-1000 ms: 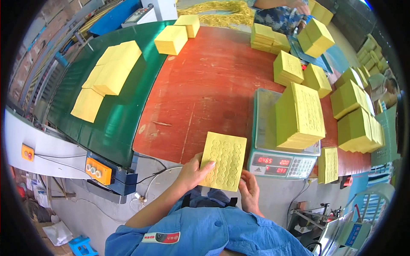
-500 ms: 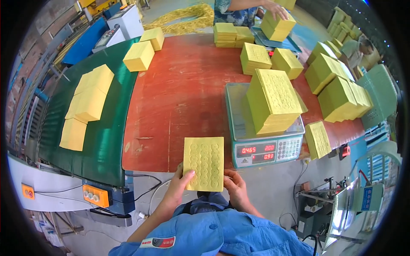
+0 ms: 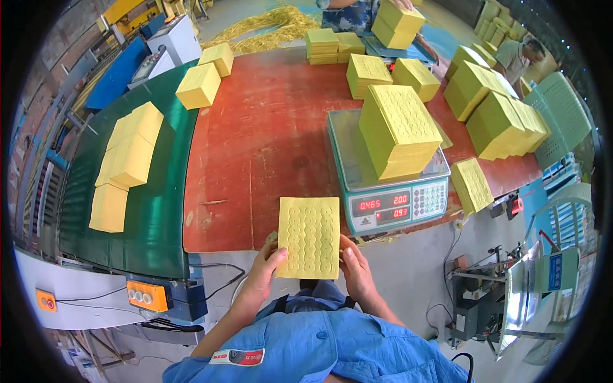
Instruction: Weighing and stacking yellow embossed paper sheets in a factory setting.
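I hold a small stack of yellow embossed sheets (image 3: 309,236) by its near corners, flat over the front edge of the red table (image 3: 255,147). My left hand (image 3: 263,273) grips the lower left corner and my right hand (image 3: 355,271) grips the lower right corner. Just to the right stands a green digital scale (image 3: 382,205) with a tall pile of the same yellow sheets (image 3: 398,129) on its pan.
A green conveyor belt (image 3: 150,217) on the left carries yellow stacks (image 3: 128,153). More yellow piles (image 3: 498,115) lie across the table's far and right side. Another person handles a stack (image 3: 397,22) at the far end. An orange button box (image 3: 147,295) sits below the belt.
The held stack has swung from a tilt to square and upright in front of me. My view has shifted right, so the scale sits closer to centre.
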Available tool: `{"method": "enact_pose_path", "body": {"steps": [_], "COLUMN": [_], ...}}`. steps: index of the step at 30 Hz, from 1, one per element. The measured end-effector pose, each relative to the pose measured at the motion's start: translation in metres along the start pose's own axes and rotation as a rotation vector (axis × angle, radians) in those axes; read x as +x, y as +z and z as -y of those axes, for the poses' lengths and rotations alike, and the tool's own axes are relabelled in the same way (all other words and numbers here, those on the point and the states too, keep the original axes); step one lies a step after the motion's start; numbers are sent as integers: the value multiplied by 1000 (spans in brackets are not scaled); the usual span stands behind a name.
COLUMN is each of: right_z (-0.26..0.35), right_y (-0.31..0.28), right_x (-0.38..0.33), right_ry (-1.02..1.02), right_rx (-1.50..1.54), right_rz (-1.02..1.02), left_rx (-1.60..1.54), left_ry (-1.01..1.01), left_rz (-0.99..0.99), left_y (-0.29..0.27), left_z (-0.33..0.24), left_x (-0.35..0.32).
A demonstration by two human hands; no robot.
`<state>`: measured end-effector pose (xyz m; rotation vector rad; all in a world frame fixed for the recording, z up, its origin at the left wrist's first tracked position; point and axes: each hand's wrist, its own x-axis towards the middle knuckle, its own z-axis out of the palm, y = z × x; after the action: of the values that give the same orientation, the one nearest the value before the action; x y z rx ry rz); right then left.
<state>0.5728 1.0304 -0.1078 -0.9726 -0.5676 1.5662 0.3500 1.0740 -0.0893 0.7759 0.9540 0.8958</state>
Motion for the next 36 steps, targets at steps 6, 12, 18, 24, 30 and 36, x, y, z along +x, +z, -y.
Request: {"method": "enact_pose_path", "body": {"steps": [6,12,18,24,30,36], "right_z": [30,112,249,346,367,372], "right_y": [12,22,0,-31,-61,-71], "right_x": [-8,-16,24,86,140,156], "right_ry": [-6,-212,-357,-275,-73,-51], "right_rx": [-233,-321,-311,-369,-444,-496], "right_rz": [44,121,58,13,86,185], "left_rx": [132,206,343,391,329,331], "left_ry": [19,197,385,238,178,204], "left_rz": [-136,-6,177,216,95,7], "left_y": [14,61,158,223,244,255], "left_z": [-15,-89,-165,-200,-182,-179], "left_x": [-24,-34,34,126,159,155]}}
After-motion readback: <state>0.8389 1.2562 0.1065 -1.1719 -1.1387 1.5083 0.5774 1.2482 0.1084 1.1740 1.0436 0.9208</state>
